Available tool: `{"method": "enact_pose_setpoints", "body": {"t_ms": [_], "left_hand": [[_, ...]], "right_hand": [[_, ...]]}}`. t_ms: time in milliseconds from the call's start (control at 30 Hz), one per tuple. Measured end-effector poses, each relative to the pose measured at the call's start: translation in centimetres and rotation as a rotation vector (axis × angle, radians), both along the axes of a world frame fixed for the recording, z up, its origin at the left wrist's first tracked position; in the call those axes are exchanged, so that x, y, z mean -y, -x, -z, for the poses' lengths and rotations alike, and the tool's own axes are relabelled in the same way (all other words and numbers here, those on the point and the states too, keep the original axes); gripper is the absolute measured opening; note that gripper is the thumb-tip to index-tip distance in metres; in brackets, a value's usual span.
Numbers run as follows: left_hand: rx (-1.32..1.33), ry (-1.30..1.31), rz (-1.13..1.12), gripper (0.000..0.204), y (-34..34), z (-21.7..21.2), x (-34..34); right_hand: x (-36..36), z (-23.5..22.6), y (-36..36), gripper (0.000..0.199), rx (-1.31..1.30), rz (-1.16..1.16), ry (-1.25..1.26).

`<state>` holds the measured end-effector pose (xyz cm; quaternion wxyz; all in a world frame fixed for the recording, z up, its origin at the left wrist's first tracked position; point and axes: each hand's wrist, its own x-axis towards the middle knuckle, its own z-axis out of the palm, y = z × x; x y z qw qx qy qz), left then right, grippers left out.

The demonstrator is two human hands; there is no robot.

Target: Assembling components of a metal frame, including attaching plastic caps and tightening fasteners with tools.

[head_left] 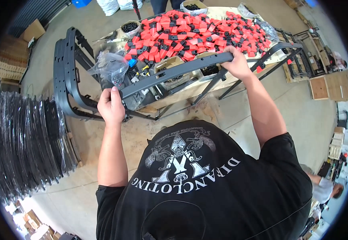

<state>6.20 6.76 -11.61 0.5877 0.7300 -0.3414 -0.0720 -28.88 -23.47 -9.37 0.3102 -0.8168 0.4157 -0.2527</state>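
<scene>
Head: bar [174,72] apparently within fingers [231,49]

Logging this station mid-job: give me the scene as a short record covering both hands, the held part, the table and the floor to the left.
Left hand: grips the bar's left end
Right hand: grips the bar's right end
Held part: dark metal bar; whether it is joined to the frame is unclear
Table: heap of red and black pieces, clear plastic bag
Floor, left: plastic-wrapped dark stack
</scene>
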Motion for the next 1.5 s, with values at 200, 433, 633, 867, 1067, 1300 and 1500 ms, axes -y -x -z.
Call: {"method": "enact_pose_setpoints", "body": {"t_ms": [200, 433, 633, 867, 1067, 1300, 1500], "left_hand": [[0.023, 0.051, -0.005, 0.027, 0.3, -0.3, 0.4], [0.049, 0.040, -0.105, 0.022, 0.5, 0.7, 0.2], [0.103, 0.003, -0.196, 0.022, 0.5, 1.3, 0.2], [0.109, 0.014, -0.260, 0.023, 0.8, 1.0, 0.8], [0.054, 0.044, -0.336, 0.023, 1.8, 1.0, 1.2], [-0.014, 0.103, -0.353, 0.021, 1.5, 1.8, 1.1], [0.058, 0.063, -0.424, 0.022, 1.4, 1.6, 0.3]], "right_hand": [[2.3, 5.9, 7.7, 0.058, -0.615, 0.025, -0.076], [9.1, 10.7, 8.0, 0.024, 0.075, 0.004, -0.541], [14.0, 15.2, -0.9, 0.027, -0.200, -0.565, -0.346], [14.4, 19.6, -3.4, 0.030, -0.703, -0.837, 0.151], [15.0, 19.2, -4.2, 0.028, -0.786, -0.983, 0.158], [15.5, 18.5, -1.5, 0.027, -0.266, -0.543, -0.348], [14.6, 16.9, 0.2, 0.029, -0.042, -0.330, -0.682]]}}
